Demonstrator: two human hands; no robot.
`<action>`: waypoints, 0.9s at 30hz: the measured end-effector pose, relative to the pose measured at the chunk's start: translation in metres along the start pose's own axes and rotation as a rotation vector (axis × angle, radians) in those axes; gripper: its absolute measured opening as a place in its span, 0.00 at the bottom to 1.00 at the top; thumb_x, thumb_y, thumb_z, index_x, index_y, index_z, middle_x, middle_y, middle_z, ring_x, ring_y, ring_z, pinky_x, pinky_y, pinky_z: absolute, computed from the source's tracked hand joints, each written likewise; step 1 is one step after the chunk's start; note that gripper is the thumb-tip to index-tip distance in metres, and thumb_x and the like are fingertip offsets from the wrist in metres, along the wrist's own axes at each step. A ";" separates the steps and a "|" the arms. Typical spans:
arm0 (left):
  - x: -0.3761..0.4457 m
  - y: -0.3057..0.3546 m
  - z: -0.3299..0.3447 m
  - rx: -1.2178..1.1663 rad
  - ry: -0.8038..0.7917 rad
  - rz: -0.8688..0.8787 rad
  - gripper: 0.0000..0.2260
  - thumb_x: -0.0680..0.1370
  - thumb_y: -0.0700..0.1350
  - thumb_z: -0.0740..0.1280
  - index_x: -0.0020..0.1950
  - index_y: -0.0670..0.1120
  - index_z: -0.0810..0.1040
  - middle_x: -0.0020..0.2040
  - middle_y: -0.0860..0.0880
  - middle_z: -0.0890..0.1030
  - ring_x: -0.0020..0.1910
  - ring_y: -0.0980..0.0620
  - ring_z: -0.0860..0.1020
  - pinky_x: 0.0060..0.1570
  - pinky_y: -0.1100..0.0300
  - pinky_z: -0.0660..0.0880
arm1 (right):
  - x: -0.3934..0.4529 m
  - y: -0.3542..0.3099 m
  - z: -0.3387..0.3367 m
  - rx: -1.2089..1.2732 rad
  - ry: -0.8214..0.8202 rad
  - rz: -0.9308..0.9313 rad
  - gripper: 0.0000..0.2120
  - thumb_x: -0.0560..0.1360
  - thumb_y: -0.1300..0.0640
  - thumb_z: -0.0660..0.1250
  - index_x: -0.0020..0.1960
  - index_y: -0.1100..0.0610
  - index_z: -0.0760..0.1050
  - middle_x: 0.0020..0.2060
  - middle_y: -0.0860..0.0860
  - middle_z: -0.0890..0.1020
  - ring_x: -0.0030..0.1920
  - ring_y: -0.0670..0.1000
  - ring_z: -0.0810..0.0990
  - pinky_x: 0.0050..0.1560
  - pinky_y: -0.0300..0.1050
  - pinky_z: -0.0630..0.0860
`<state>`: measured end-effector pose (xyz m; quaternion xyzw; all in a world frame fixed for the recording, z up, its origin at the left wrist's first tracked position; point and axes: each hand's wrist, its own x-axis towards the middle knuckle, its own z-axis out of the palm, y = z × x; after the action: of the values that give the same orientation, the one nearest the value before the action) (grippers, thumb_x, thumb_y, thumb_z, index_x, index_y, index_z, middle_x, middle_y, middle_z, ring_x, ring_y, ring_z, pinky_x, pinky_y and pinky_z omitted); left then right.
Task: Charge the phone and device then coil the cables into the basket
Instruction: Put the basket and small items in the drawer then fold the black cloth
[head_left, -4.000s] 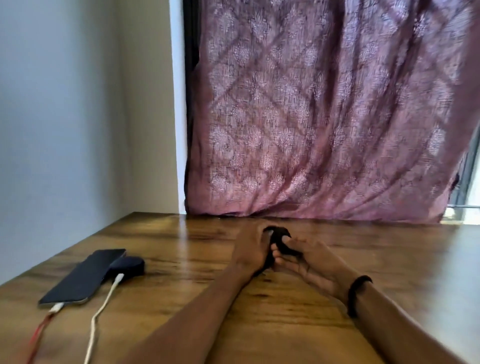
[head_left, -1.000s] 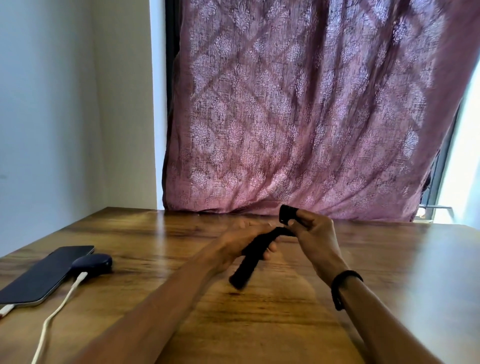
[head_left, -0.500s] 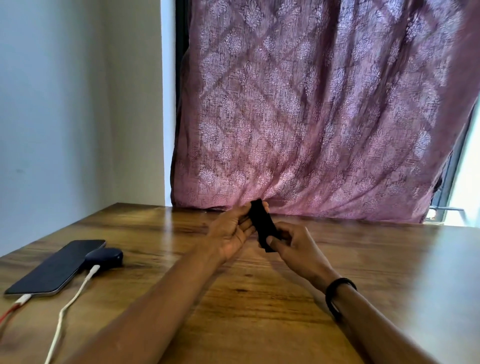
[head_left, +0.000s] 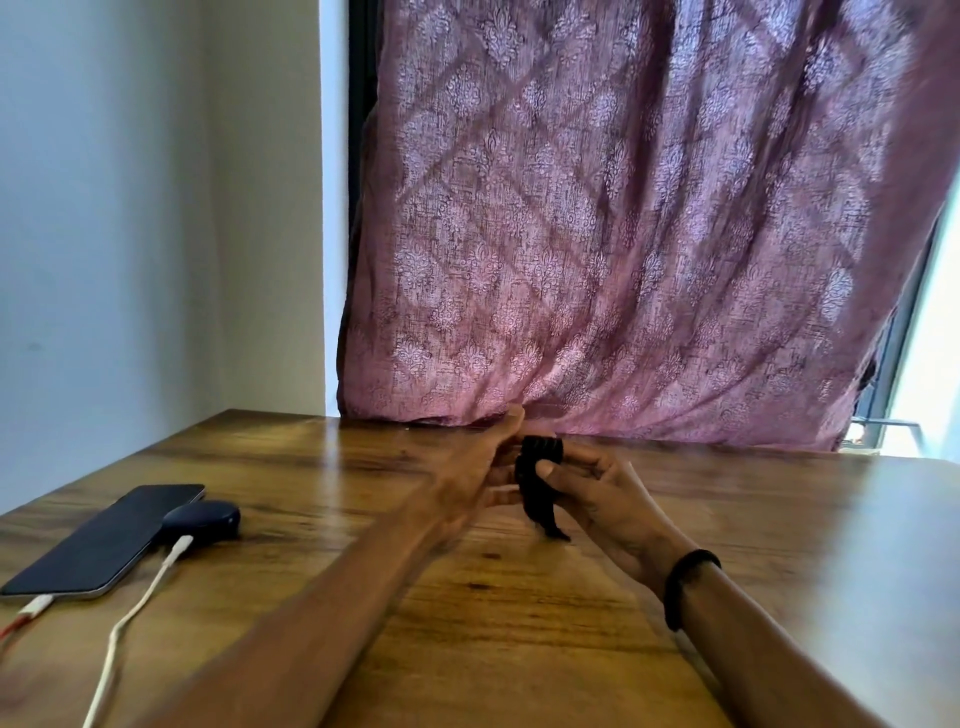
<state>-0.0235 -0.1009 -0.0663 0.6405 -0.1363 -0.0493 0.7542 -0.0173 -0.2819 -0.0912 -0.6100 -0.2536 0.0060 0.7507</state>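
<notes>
A black strap-like band is held upright over the middle of the wooden table. My left hand holds its left side with curled fingers. My right hand pinches it, thumb pressed on the front. A dark phone lies flat at the left with a red-and-white cable plugged in. Beside it sits a small dark oval device with a white cable plugged in. No basket is in sight.
A purple patterned curtain hangs behind the table's far edge. A pale wall stands to the left. Bright window light shows at the far right. A black band circles my right wrist.
Both hands have kept turning the black band between them; it now stands more upright and sits lower, closer to the table. Phone, device and their cables have not moved.
</notes>
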 end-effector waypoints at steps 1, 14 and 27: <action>0.000 -0.003 0.002 0.009 -0.012 -0.020 0.26 0.79 0.66 0.64 0.63 0.46 0.83 0.56 0.48 0.86 0.56 0.46 0.84 0.59 0.48 0.79 | 0.001 0.000 -0.001 0.043 0.010 -0.004 0.15 0.78 0.65 0.71 0.64 0.65 0.81 0.59 0.64 0.85 0.59 0.61 0.85 0.57 0.49 0.81; -0.001 -0.021 0.012 0.122 -0.143 -0.158 0.10 0.82 0.40 0.68 0.62 0.42 0.81 0.57 0.38 0.85 0.42 0.51 0.87 0.34 0.63 0.81 | 0.007 -0.002 -0.016 0.152 0.322 -0.066 0.18 0.74 0.64 0.73 0.63 0.66 0.81 0.55 0.61 0.87 0.60 0.59 0.86 0.62 0.52 0.82; 0.005 -0.014 0.012 -0.278 0.193 -0.178 0.04 0.79 0.38 0.69 0.53 0.41 0.78 0.36 0.41 0.85 0.32 0.51 0.84 0.33 0.61 0.81 | -0.004 -0.002 0.009 -0.528 0.196 -0.109 0.13 0.79 0.61 0.68 0.58 0.48 0.86 0.51 0.44 0.89 0.56 0.44 0.86 0.65 0.51 0.80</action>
<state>-0.0202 -0.1164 -0.0770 0.5416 0.0021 -0.0726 0.8375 -0.0254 -0.2754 -0.0896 -0.7675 -0.2051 -0.1596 0.5860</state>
